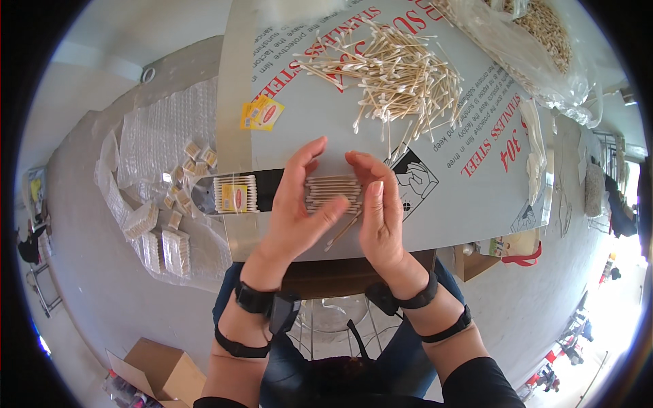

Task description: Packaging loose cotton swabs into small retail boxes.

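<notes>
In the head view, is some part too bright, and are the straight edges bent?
Head view: daylight washes out the lower right corner; the grey table edges bow toward the rim; the left hand, right hand and the cotton swab bundle between them stay sharp.

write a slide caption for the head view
Left hand and right hand square up a bundle of cotton swabs beside a loose swab pile.

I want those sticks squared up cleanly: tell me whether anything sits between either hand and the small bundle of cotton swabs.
Nothing visible does. The left hand and right hand press straight against the two ends of the bundle of cotton swabs on the table. The loose swab pile and the packed swab bundle lie apart from it.
</notes>
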Demonstrator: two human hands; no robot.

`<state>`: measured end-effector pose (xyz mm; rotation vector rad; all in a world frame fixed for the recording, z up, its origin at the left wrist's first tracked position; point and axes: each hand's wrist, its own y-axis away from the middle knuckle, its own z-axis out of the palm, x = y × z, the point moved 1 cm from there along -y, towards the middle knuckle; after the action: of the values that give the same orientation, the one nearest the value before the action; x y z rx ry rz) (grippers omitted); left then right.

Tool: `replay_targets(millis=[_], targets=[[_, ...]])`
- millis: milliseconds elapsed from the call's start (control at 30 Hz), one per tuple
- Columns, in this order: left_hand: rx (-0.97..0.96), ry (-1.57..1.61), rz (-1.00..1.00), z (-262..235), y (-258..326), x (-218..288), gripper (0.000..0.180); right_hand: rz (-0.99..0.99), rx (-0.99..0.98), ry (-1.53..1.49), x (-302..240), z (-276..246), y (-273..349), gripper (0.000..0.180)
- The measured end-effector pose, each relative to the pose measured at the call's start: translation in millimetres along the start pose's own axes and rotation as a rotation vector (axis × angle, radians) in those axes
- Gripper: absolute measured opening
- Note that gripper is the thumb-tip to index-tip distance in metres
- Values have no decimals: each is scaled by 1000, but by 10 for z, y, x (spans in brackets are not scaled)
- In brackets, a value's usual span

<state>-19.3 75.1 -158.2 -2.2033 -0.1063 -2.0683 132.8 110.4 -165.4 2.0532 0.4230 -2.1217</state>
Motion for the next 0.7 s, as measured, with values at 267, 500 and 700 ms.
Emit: replay_targets(millis=[267, 500, 700], targets=[[-317, -668, 26, -2, 193, 256, 119, 83, 56, -255, -6, -114, -95, 41], [-211, -615, 78, -162, 169, 169, 104, 58, 39, -253, 31, -97, -76, 41], [-119, -435, 80, -149, 82, 118, 82, 60, 8, -113, 3, -144, -67, 41]])
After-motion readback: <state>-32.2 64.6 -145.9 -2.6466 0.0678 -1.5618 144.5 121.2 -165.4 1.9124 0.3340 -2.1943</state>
